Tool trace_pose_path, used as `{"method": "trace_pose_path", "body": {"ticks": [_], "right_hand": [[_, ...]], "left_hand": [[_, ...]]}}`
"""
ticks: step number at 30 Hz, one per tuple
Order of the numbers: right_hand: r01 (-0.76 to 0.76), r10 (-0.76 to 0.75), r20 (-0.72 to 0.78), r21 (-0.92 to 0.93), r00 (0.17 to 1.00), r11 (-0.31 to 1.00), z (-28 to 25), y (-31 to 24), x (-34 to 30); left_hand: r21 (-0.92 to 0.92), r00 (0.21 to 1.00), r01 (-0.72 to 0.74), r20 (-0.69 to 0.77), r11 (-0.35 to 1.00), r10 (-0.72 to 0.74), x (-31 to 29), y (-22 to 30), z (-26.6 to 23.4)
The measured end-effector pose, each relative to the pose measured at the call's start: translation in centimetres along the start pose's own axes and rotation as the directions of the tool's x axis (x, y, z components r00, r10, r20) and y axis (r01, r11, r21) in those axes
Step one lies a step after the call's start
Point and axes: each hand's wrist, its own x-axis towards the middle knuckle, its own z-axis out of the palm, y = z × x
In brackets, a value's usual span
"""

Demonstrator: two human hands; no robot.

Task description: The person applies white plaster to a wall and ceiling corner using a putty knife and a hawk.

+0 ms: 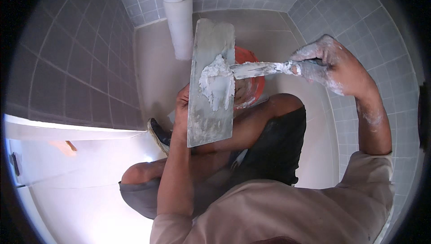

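Observation:
My left hand point(182, 97) is closed at the near-left side of a flat, rectangular plastering trowel point(210, 129); the blade hides its handle and most of my fingers. On the upturned grey blade lies a ragged smear of white paste point(215, 75). My right hand point(336, 66), coated in white residue, grips a putty knife point(260, 68) by its handle. The knife's paste-covered blade reaches left, its tip at the edge of the smear. Partly covered by trowel and knife, an orange-red bucket point(259, 89) stands on the floor, with light residue inside.
A white vertical pipe point(176, 17) rises beyond the trowel. Grey tiled walls point(377, 33) close in on the right and far side, and a dark tiled partition point(76, 64) stands left. My bent legs point(274, 113) lie close beneath the tools, beside a dark shoe point(159, 135).

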Motion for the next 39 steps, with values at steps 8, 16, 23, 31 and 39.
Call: {"method": "trace_pose_path", "body": {"ticks": [8, 16, 23, 31, 39], "right_hand": [[-0.037, 0.017, -0.147, -0.134, 0.989, 0.99, 2.4, 0.5, 0.3], [0.045, -0.202, -0.452, -0.334, 0.869, 0.941, 4.5, 3.1, -0.5], [0.044, -0.504, -0.741, -0.544, 0.443, 0.838, -2.9, 1.4, 2.3], [-0.252, -0.706, -0.683, -0.729, 0.188, 0.637, -10.2, 0.1, 3.7], [-0.418, -0.646, -0.735, -0.663, 0.205, 0.622, -12.1, -2.1, 4.2]], "left_hand": [[0.424, 0.968, -0.223, 0.204, 0.878, 0.147, -1.2, 1.4, 1.4], [0.706, 0.933, -0.36, 0.262, 0.61, 0.247, -1.0, 2.6, 2.3], [0.552, 0.973, -0.186, 0.219, 0.813, 0.074, -1.7, 2.2, 2.8], [0.563, 0.973, -0.184, 0.222, 0.806, 0.066, -1.2, 2.2, 3.0], [0.556, 0.972, -0.194, 0.219, 0.809, 0.083, -1.4, 2.1, 3.1]]}}
